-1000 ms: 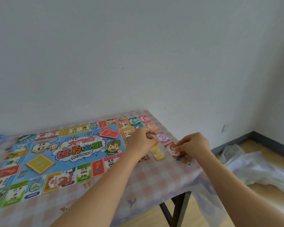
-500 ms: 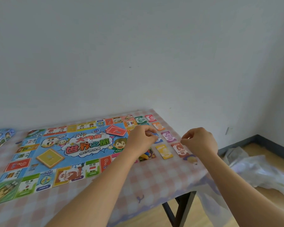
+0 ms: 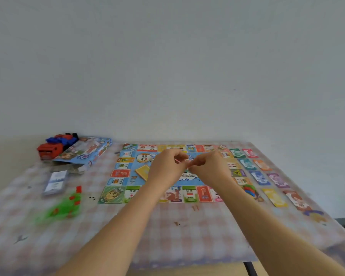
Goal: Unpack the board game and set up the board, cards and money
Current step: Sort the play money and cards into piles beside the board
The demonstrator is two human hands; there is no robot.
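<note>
Hands: your left hand (image 3: 168, 166) and right hand (image 3: 209, 167) meet fingertip to fingertip above the middle of the colourful square game board (image 3: 126, 173); between them they pinch a thin red-edged card (image 3: 179, 160), though you cannot tell which hand carries the grip.
Board: it lies flat on the pink-and-white checked tablecloth (image 3: 167, 232), under both your wrists.
Yellow deck: a small yellow card stack (image 3: 142, 171) sits on the board, just left of your left hand.
Money: a double row of coloured paper notes (image 3: 260, 177) lies just right of the board.
Box: the blue illustrated game box (image 3: 86, 151) rests left of the board's far corner, a red and blue toy truck (image 3: 55, 145) against it.
Sleeve: a clear card packet (image 3: 55, 182) lies left of the board.
Pieces: blurred green and red bits (image 3: 66, 206) lie left of the board's near corner.
</note>
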